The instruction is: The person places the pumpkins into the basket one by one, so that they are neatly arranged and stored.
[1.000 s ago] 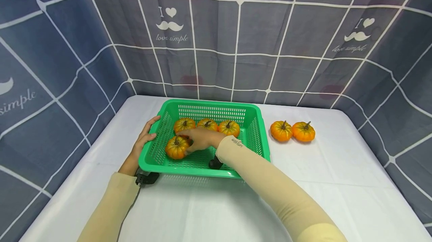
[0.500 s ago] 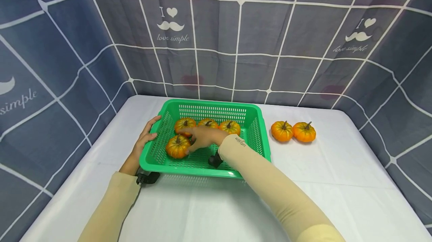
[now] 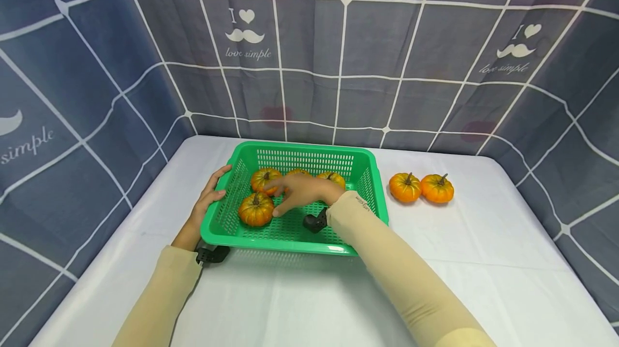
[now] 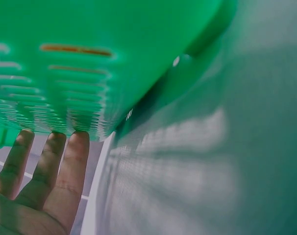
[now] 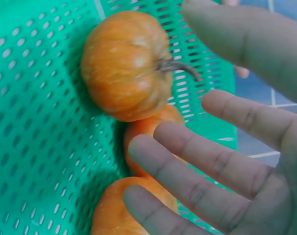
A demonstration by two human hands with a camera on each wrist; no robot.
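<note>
A green plastic basket point(image 3: 295, 245) with slotted sides stands on the white table. My left hand point(image 3: 205, 202) holds its left side, thumb over the rim; in the left wrist view several fingers point(image 4: 72, 181) lie straight against the outer wall. Inside is a small orange pumpkin point(image 3: 256, 209) at front left, with a row of three behind: a left one point(image 3: 263, 178), a middle one point(image 3: 298, 172) and a right one point(image 3: 333, 177). My right hand point(image 3: 304, 190) hovers over the basket beside the front pumpkin, fingers spread and holding nothing. It partly covers the back row.
Two more small pumpkins, a nearer one point(image 3: 404, 187) and a farther one point(image 3: 437, 188), sit side by side on the table right of the basket. A grey checked curtain point(image 3: 309, 41) surrounds the table point(image 3: 483, 229) at the back and sides.
My right hand has let go of the front-left pumpkin and drawn back to the right, its fingers parting from it. That pumpkin stays in the basket. My left hand has not moved.
</note>
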